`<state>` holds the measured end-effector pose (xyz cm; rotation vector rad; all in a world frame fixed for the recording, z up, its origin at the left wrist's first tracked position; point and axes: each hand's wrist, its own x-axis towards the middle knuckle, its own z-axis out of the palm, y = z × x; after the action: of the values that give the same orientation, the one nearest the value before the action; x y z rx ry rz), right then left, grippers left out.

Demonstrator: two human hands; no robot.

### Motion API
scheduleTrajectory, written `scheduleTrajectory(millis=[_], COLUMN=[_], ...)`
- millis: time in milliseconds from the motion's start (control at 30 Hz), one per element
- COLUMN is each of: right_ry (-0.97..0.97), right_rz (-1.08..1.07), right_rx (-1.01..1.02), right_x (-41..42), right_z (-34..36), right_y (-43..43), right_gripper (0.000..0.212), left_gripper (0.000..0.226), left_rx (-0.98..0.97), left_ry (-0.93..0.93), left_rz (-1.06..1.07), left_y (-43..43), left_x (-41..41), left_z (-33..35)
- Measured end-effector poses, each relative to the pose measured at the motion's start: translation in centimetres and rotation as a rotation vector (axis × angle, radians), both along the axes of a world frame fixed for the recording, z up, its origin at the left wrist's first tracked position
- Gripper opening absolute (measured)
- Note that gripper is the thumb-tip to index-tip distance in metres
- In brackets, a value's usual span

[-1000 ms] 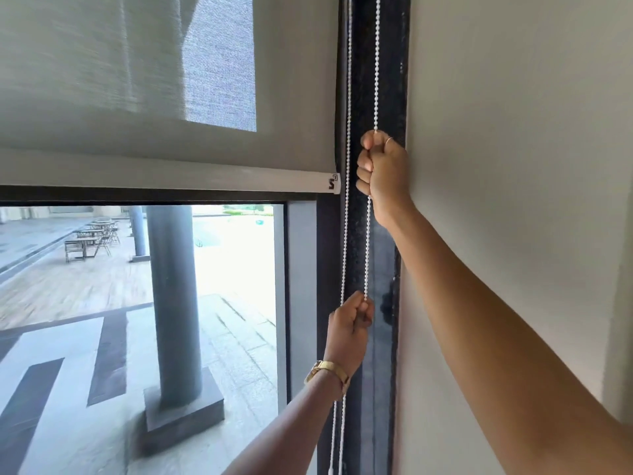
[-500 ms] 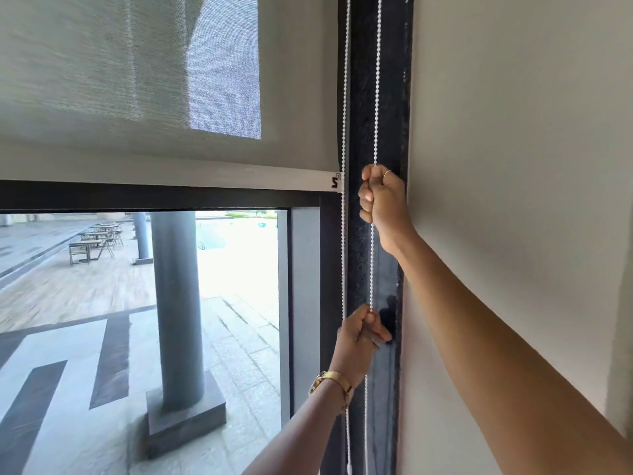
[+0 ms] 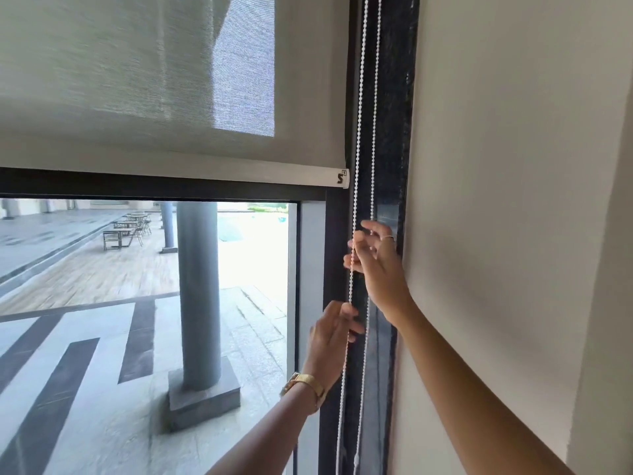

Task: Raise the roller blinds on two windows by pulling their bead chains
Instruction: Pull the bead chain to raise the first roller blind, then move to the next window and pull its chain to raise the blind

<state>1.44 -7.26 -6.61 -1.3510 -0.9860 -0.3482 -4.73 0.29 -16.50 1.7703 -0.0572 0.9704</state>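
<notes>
A grey roller blind (image 3: 144, 80) covers the upper part of the window, and its bottom bar (image 3: 239, 173) hangs just above a dark crossbar of the frame. The white bead chain (image 3: 368, 114) drops in two strands along the black window frame at the right. My right hand (image 3: 375, 262) is at the chain below the bar, fingers apart and loosely curled, with the left strand running across its fingertips. My left hand (image 3: 330, 341), with a gold watch on its wrist, is lower down with its fingers loose against the same strand. Neither hand grips the chain.
A plain light wall (image 3: 513, 200) runs right beside the black frame (image 3: 394, 97). Through the glass I see a grey pillar (image 3: 198, 286), a paved terrace and several chairs far off.
Both hands were shut on the right strand. My right hand has come down and both hands have let go, their fingers now apart. The blind's bar sits slightly higher against the frame.
</notes>
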Motion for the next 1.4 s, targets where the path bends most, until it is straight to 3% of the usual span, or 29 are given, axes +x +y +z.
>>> scheduleTrajectory(millis=[100, 167, 300, 467, 667, 900, 1033, 1167, 1400], right_ry=[-0.085, -0.192, -0.318, -0.302, -0.272, -0.051, 0.095, 0.222, 0.284], right_rz=[-0.166, -0.241, -0.276, -0.098, 0.151, 0.491, 0.731, 0.912, 1.091], right_rx=[0.027, 0.089, 0.075, 0.020, 0.066, -0.081, -0.196, -0.258, -0.315], right_x=[-1.0, -1.7, -3.5, -8.4, -17.9, -36.4, -49.8, -62.7, -79.0], right_z=[-1.4, -2.5, -4.4, -5.2, -5.7, -9.8, -13.3, -16.1, -18.1], right_y=[0.1, 0.4, 1.3, 4.6, 11.2, 20.4, 25.4, 28.9, 33.9], right_gripper=[0.054, 0.064, 0.052, 0.030, 0.043, 0.026, 0.018, 0.032, 0.026], left_gripper=[0.032, 0.031, 0.037, 0.040, 0.038, 0.014, 0.020, 0.017, 0.019], left_rx=[0.087, 0.156, 0.263, 0.432, 0.500, 0.293, 0.163, 0.044, -0.132], left_ry=[-0.054, -0.069, -0.100, -0.112, -0.082, 0.010, 0.061, 0.089, 0.036], left_rz=[0.157, 0.228, 0.341, 0.586, 0.827, 0.993, 1.049, 1.127, 1.289], left_y=[1.1, 1.9, 3.1, 5.9, 11.3, 18.0, 20.5, 22.0, 24.9], left_x=[-0.9, -1.6, -4.4, -11.5, -24.9, -44.6, -57.1, -68.8, -84.4], left_z=[-0.1, 0.2, 1.8, 2.8, 2.3, -1.2, -3.4, -5.1, -7.2])
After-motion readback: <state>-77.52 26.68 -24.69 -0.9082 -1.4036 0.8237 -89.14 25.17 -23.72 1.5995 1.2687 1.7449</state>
